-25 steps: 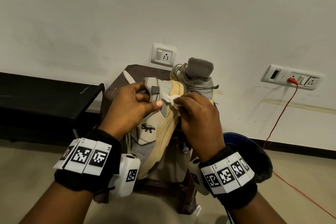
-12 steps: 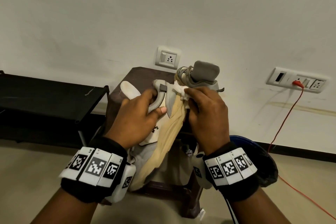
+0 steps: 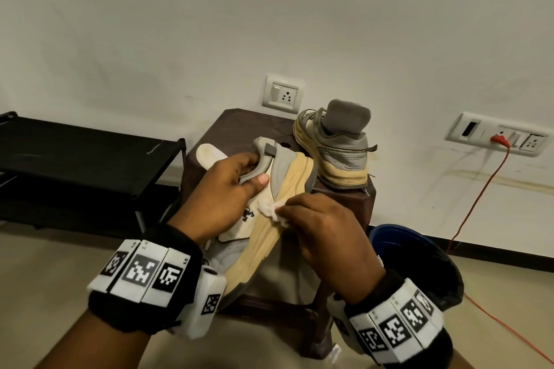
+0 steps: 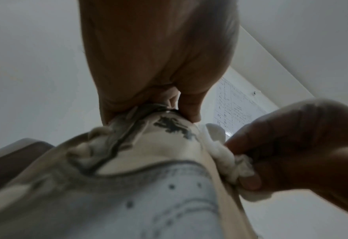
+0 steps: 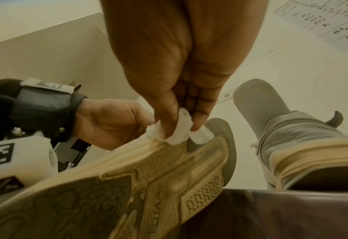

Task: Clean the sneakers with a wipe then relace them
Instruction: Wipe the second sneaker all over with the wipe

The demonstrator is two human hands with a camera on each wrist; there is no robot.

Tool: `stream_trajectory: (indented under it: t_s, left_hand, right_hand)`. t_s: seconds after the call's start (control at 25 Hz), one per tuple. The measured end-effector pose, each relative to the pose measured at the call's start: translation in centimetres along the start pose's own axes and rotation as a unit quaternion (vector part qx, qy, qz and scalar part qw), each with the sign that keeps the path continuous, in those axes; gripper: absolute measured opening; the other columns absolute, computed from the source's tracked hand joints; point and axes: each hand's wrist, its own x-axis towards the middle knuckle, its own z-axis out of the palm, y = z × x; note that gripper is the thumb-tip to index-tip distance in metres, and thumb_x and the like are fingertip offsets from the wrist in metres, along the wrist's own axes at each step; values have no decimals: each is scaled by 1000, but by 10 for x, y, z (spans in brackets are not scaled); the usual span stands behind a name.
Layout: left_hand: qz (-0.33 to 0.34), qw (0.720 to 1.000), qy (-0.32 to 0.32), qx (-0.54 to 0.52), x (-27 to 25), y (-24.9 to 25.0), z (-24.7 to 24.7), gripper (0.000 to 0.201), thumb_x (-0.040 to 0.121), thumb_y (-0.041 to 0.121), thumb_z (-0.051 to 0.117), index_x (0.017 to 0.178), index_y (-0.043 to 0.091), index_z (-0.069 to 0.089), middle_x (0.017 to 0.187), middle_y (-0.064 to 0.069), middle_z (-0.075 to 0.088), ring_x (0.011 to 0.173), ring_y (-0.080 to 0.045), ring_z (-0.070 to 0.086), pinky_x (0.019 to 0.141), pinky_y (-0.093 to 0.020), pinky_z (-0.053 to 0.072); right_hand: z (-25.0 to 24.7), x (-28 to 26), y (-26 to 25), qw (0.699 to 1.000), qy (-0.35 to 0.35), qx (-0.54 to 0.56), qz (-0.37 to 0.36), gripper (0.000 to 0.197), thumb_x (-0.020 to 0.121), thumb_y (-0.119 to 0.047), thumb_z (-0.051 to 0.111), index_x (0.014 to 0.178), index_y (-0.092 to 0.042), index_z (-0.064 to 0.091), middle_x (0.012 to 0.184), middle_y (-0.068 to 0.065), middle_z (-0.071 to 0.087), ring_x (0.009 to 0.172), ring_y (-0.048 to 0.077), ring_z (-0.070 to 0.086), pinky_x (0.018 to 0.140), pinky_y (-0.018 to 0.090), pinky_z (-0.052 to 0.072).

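Note:
A cream and grey sneaker (image 3: pixel 263 219) is tilted on its side above the brown stool (image 3: pixel 239 126), sole facing right. My left hand (image 3: pixel 221 198) grips its heel collar (image 4: pixel 148 111), thumb on the outside. My right hand (image 3: pixel 317 228) pinches a crumpled white wipe (image 3: pixel 274 211) and presses it on the cream midsole (image 5: pixel 181 129) at mid-length. The wipe (image 4: pixel 226 155) bunches against the sole edge in the left wrist view. A second grey sneaker (image 3: pixel 335 147) stands upright on the stool's far right corner (image 5: pixel 291 145). No laces show on the held shoe.
A loose insole (image 3: pixel 209 153) lies on the stool behind my left hand. A blue bin with a black liner (image 3: pixel 419 260) stands on the floor at the right. A black low rack (image 3: pixel 75 153) is at the left. A red cable (image 3: pixel 476 195) hangs from the wall socket.
My right hand has slid the wipe from the heel end down along the midsole toward me. The left hand keeps its grip on the heel collar.

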Motion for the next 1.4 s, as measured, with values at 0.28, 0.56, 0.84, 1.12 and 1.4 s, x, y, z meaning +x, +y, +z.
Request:
stream_trajectory:
  t_s: [0.28,0.56,0.84,1.12,1.4]
  left_hand:
    - [-7,996,-66,-61,-6,8,8,30,97,4,44,114,23,61,105,9,73,99,-4,67,84,-17,53]
    - [21,999,31,-27,1,6,5,32,96,8,49,121,22,62,108,11,70,100,-1,65,90,-23,50]
    - [6,997,-65,-50,-10,12,10,28,97,6,46,111,20,65,96,9,75,91,-5,70,77,-15,54]
    - [2,995,-75,-69,-10,11,21,32,96,5,47,116,25,62,105,12,73,100,-3,67,86,-18,53]
    - [-1,988,-140,-67,-14,12,14,51,88,-14,49,119,25,58,113,11,70,106,-2,64,88,-18,52]
  right_hand:
    - [-32,13,18,981,165,-21,101,24,76,-4,69,99,-4,70,97,11,69,87,25,64,76,33,54]
    - [-13,-7,-9,996,-70,45,-15,27,79,-7,60,103,-13,70,98,4,69,90,20,63,74,37,56]
    - [-31,2,10,987,139,-5,78,21,81,-16,60,96,-7,70,95,9,69,86,22,64,74,33,55]
    - [-37,1,9,997,55,33,40,22,79,-15,59,96,-8,72,94,7,70,84,21,65,73,36,57]
    - [-27,-2,0,996,68,28,43,24,83,-16,54,99,-9,70,96,6,69,87,19,64,76,33,56]
